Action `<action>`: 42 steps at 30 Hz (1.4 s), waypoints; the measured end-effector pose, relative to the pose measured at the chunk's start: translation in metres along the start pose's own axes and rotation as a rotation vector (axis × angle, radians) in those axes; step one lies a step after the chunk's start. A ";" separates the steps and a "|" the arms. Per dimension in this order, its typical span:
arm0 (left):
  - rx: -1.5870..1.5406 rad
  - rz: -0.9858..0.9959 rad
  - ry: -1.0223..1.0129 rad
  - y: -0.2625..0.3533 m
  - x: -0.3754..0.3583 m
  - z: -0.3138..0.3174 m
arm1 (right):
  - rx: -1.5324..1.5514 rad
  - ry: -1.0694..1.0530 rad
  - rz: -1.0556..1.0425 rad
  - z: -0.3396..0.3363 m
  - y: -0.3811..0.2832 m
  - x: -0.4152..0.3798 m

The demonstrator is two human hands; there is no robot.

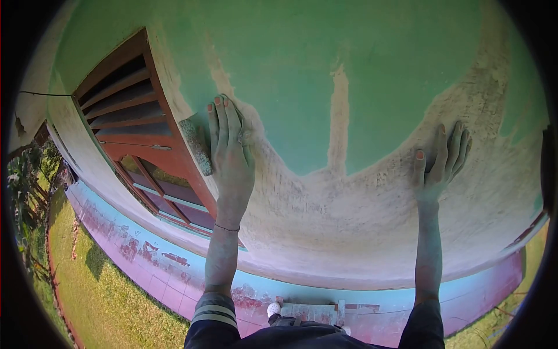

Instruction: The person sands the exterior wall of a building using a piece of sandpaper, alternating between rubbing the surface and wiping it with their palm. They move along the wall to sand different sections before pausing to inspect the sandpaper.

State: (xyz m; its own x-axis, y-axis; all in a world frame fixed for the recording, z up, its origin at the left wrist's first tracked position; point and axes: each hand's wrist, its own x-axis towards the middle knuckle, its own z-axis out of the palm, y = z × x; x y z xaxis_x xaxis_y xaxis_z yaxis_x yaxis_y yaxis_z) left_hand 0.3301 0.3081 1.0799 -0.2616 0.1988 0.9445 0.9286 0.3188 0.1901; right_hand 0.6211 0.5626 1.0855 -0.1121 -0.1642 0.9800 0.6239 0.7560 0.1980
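Note:
My left hand lies against the wall, fingers stretched upward and thumb at the side, over what looks like a sanding block. The block has a worn, speckled grey edge showing left of the fingers; the rest is hidden under my palm. My right hand rests on the bare plaster to the right, fingers apart and holding nothing. The wall keeps green paint above, while a pale scraped band runs below and up the right side. Both hands and forearms look dusty.
A brown wooden window with louvres is close to the left of my left hand. Below lie a pinkish tiled ledge and a small wooden bench or stool at my feet. Grass borders the ledge.

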 end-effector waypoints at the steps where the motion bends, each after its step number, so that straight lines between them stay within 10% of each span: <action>1: 0.037 0.000 0.000 0.001 0.013 -0.004 | 0.004 0.003 0.000 0.000 -0.001 0.000; 9: 0.102 -0.088 -0.150 0.009 -0.082 0.016 | -0.012 -0.007 0.003 -0.002 0.000 0.003; 16: 0.063 0.028 -0.030 0.001 0.028 -0.015 | 0.012 -0.001 0.002 -0.001 0.000 0.000; 23: 0.060 -0.075 -0.217 -0.008 -0.089 0.014 | 0.003 -0.012 0.017 -0.003 -0.001 0.000; 30: 0.133 0.032 -0.090 -0.007 0.019 -0.019 | 0.022 0.018 -0.006 -0.001 -0.002 0.002; 38: -0.022 -0.089 -0.294 -0.019 -0.109 0.006 | 0.006 0.008 0.006 -0.004 -0.003 -0.001; 42: 0.006 -0.053 -0.167 -0.012 -0.024 -0.012 | 0.010 0.019 -0.009 0.000 -0.002 0.003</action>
State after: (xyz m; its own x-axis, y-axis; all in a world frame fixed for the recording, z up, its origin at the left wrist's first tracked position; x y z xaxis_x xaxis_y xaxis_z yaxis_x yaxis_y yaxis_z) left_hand 0.3281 0.2882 1.0577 -0.3503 0.3323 0.8757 0.9110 0.3380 0.2362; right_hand 0.6201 0.5608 1.0878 -0.1025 -0.1826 0.9778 0.6152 0.7608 0.2066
